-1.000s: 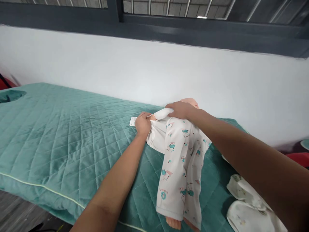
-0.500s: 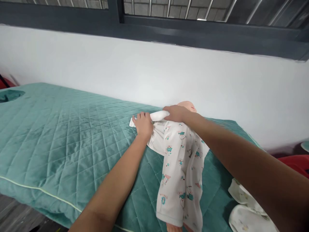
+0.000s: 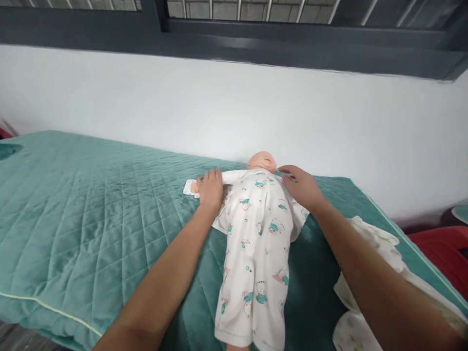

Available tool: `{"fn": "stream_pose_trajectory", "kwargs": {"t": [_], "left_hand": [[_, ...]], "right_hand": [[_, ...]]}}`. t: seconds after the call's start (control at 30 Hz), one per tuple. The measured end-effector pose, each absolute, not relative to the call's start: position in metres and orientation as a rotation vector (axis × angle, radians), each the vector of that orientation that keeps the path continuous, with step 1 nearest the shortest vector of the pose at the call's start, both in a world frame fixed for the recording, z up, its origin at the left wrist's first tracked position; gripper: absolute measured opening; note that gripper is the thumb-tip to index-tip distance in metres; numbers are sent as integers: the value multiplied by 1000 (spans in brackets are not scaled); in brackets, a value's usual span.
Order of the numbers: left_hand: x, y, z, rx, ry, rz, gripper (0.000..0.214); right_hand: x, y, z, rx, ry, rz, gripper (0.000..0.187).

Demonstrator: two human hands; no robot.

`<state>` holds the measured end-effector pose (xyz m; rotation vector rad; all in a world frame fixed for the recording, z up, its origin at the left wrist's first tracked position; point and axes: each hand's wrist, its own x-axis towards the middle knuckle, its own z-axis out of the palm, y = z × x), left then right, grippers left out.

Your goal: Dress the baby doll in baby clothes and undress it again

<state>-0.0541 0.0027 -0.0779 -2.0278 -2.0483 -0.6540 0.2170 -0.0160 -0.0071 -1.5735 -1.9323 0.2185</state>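
Note:
A baby doll [image 3: 262, 161] lies face up on the bed with its head toward the wall. It wears a white printed outfit [image 3: 256, 234] that covers its trunk and legs. My left hand [image 3: 211, 189] is closed around the doll's arm in its white sleeve [image 3: 234, 176], near the cuff; the doll's small hand [image 3: 195, 187] shows beyond my fingers on a white patterned flap. Beside the doll's other shoulder is my right hand [image 3: 302, 185], thumb and fingers apart, holding nothing visible. The doll's arm on that side is hidden.
A green quilted cover [image 3: 120, 204] spreads over the bed. White baby clothes [image 3: 380, 243] lie on the right, partly behind my forearm. A white wall [image 3: 219, 112] rises behind, below a dark window frame [image 3: 292, 46]. Something red [image 3: 438, 248] stands past the bed's right edge.
My right hand has left the doll's sleeved arm and moved right, past the head to the other shoulder. The doll's head and chest are now uncovered. My left hand stays at the sleeve.

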Motion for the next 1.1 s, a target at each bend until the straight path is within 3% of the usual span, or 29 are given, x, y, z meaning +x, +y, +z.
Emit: {"fn": "stream_pose_trajectory", "kwargs": {"t": [0.2, 0.37, 0.47, 0.57, 0.63, 0.73, 0.93, 1.1], "left_hand": [[-56, 0, -79, -1958, -2121, -623, 47], [-60, -6, -79, -2015, -2077, -692, 53], [-59, -19, -70, -2075, -2037, -1006, 53], [-44, -36, -49, -2166, -1962, -1465, 40], [-24, -43, -29, -2377, -1833, -1554, 31], [17, -37, 1, -2829, -1521, -1164, 31], [107, 0, 35, -2914, -1318, 217, 22], [142, 10, 26, -2872, -1277, 263, 32]], "right_hand": [[225, -32, -65, -1668, -1873, 45, 46], [234, -29, -67, -1723, -2019, -78, 53], [251, -26, -65, -1835, -1905, -57, 52], [254, -26, -68, -1884, -1865, -94, 50], [250, -28, -70, -1872, -1847, -114, 48], [244, -29, -71, -1867, -1757, -98, 42], [244, -28, -67, -1894, -1668, -36, 37], [244, -27, -63, -1940, -1595, 11, 32]]}}
